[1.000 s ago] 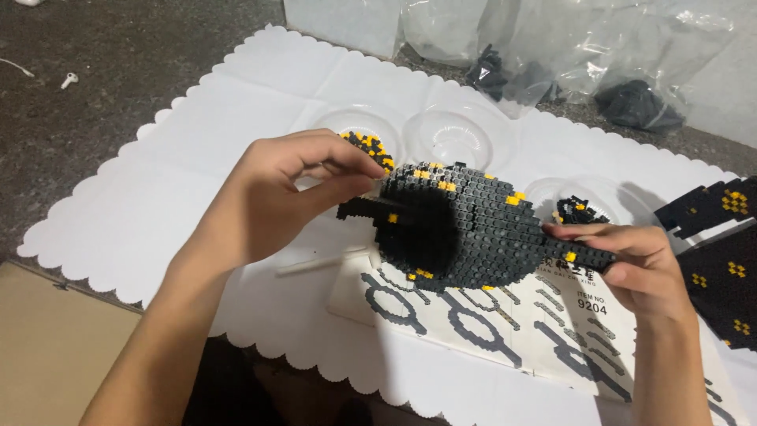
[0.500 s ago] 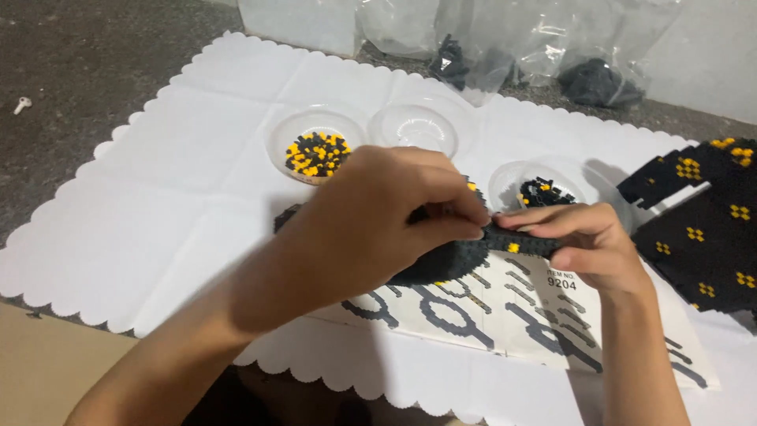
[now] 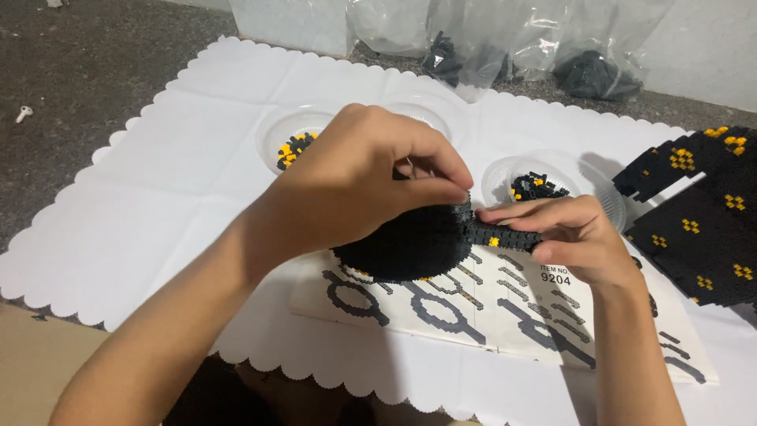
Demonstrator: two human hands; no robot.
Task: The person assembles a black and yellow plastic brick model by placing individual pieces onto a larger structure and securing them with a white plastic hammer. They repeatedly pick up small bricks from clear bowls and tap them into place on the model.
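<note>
Our left hand (image 3: 355, 185) has come over the rounded black model of small plastic bricks (image 3: 410, 244), fingers curled shut, pinching at its top edge; our right hand (image 3: 572, 233) grips its black strip with yellow studs (image 3: 505, 237); since a second ago the model sits lower above the printed instruction sheet (image 3: 505, 308), so pressing looks underway

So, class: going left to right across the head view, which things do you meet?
Small white part on the floor → dish of black and yellow bricks → left hand → right hand → black panel with yellow dots.
</note>
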